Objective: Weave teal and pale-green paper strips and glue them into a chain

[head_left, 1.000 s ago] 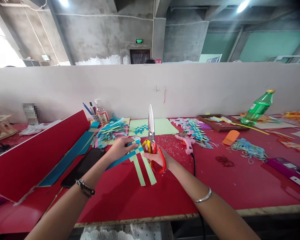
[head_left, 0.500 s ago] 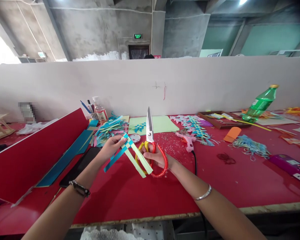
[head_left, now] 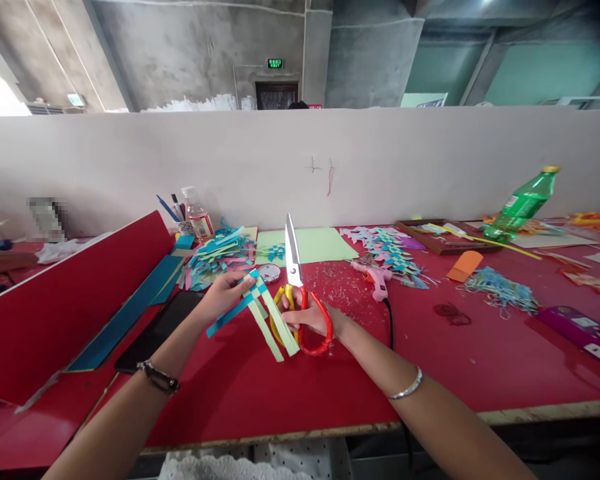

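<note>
Between its thumb and fingers, my left hand [head_left: 227, 292] pinches the top of a woven piece of paper strips [head_left: 256, 291], blue and pale green. Its loose green strips hang down to the right and blue ones to the left. My right hand [head_left: 307, 315] holds scissors [head_left: 293, 267] with one red and one yellow handle loop. The blades point up and are closed together, apart from the paper. The green strip ends hang in front of the yellow loop and hide part of it.
A heap of paper scraps [head_left: 220, 257] lies behind my left hand, near a plastic bottle [head_left: 199, 217]. A pink glue gun [head_left: 377, 279] rests right of the scissors. A red upright board [head_left: 80, 303] bounds the left. Farther right are blue yarn [head_left: 500, 290] and a green bottle [head_left: 525, 207].
The scissors have shifted slightly left, their blades tilting a little more to the left. The hanging green strips have swung left and more downward. Both hands keep their holds.
</note>
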The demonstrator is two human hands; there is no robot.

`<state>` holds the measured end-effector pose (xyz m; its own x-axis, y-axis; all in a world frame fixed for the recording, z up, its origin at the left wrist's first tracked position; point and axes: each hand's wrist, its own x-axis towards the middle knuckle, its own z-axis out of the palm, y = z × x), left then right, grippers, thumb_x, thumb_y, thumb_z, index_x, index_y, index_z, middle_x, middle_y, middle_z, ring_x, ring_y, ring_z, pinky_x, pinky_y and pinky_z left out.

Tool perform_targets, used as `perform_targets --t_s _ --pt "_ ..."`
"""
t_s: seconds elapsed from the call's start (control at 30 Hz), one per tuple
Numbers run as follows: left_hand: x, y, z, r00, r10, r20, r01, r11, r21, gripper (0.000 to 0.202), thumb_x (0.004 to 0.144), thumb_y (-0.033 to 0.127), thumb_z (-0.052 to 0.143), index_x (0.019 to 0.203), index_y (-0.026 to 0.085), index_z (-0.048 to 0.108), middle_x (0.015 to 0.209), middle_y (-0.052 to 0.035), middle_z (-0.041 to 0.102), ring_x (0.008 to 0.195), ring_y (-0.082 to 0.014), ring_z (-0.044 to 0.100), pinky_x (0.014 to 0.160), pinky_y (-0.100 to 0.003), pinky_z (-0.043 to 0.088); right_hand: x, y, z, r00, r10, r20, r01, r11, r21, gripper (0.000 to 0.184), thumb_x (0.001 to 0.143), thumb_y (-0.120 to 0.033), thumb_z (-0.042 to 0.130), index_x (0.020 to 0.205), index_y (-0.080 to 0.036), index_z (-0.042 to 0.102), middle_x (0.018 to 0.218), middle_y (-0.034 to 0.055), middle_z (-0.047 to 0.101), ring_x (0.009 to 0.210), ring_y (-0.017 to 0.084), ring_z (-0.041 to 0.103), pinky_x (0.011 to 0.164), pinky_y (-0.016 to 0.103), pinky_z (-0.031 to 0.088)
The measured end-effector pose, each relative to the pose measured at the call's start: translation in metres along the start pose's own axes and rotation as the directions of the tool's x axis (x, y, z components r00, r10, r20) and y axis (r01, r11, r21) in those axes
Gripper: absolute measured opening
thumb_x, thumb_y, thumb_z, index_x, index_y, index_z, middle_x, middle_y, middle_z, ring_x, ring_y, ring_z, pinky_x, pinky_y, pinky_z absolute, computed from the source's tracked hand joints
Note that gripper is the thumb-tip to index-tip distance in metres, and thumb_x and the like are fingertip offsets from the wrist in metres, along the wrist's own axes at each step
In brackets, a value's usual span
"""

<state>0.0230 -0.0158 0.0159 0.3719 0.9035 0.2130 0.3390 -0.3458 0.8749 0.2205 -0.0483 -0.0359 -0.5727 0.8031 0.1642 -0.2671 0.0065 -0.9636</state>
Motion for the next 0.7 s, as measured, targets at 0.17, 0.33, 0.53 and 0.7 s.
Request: perform_targets --t_s 0.17,0.33,0.53,0.7 --pt "-0.002 0.003 -0.004 1.000 0.019 0.002 -0.019 0.998 0.065 0.030 0.074 0.042 0.047 0.062 0.015 0.052 0.057 0.0031 0.045 0.053 -0.0086 0.040 0.050 -0.018 0.033 0.001 0.001 0.000 0.999 -0.003 -0.046 0.001 0.998 -0.055 0.022 0.068 -0.032 0.059 0.072 -0.019 0.042 0.047 -0.0096 0.041 0.042 0.005 0.039 0.046 0.020 0.034" --pt "0.002 0.012 0.001 0.981 0.103 0.163 -0.141 0.959 0.246 0.032 0.076 0.040 0.045 0.056 0.015 0.047 0.053 0.0046 0.037 0.050 -0.0075 0.034 0.048 -0.018 0.028 0.002 -0.006 0.006 0.981 -0.005 -0.192 -0.011 0.997 -0.082 0.028 0.065 -0.036 0.062 0.073 -0.019 0.040 0.045 -0.0101 0.043 0.042 0.005 0.039 0.048 0.022 0.033" --pt "0.010 0.026 0.018 0.966 0.098 0.239 -0.194 0.885 0.423 0.030 0.079 0.040 0.040 0.066 0.016 0.054 0.057 0.0023 0.047 0.053 -0.0103 0.042 0.049 -0.020 0.031 -0.003 -0.017 0.007 0.954 0.033 -0.298 -0.090 0.980 -0.179 0.024 0.063 -0.029 0.063 0.072 -0.018 0.044 0.054 -0.0087 0.045 0.047 0.005 0.043 0.049 0.021 0.036" --pt "-0.025 0.037 0.020 0.870 0.429 -0.244 -0.180 0.737 0.652 0.024 0.075 0.034 0.048 0.093 0.020 0.054 0.095 -0.0062 0.055 0.092 -0.0208 0.048 0.077 -0.031 0.036 -0.003 -0.019 0.010 0.934 0.049 -0.354 -0.109 0.982 -0.152 0.024 0.063 -0.029 0.063 0.070 -0.019 0.041 0.047 -0.0100 0.043 0.043 0.006 0.043 0.046 0.021 0.038"
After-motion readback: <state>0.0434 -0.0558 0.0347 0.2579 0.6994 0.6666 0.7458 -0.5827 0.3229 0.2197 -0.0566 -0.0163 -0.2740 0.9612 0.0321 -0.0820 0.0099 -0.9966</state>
